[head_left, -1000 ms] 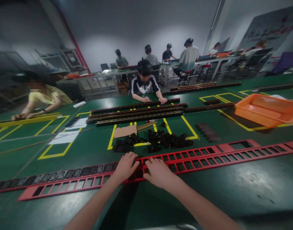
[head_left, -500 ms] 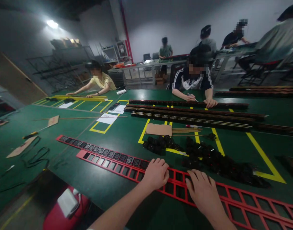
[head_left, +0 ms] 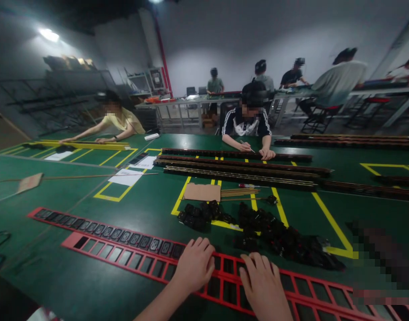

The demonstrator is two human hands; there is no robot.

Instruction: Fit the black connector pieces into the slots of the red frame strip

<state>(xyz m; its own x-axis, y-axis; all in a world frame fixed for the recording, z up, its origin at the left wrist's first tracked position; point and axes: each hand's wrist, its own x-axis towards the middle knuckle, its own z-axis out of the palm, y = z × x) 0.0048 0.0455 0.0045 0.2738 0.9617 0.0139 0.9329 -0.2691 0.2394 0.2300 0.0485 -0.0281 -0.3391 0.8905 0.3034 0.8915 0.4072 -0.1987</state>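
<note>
Two long red slotted frames (head_left: 142, 262) lie side by side across the green table in front of me. Black socket modules (head_left: 116, 234) fill the far frame's slots from its left end up to my left hand. The near frame has mostly see-through slots, with one dark piece (head_left: 80, 242) near its left end. My left hand (head_left: 195, 264) is curled over the far frame, just right of the last visible module; its fingertips are partly hidden. My right hand (head_left: 263, 281) grips the same frame a few slots to the right, fingers over its far edge and thumb on the near side.
Loose black modules (head_left: 281, 232) are heaped beyond the frames. Behind them are a cardboard piece (head_left: 202, 192) and long dark strips (head_left: 241, 176). A person (head_left: 247, 118) holding a pen-like tool sits opposite; another in yellow (head_left: 124, 122) works at left. Papers (head_left: 126, 177) lie between.
My view has turned, so the table and people appear further left and lower. Both hands keep about the same places on the red frame.
</note>
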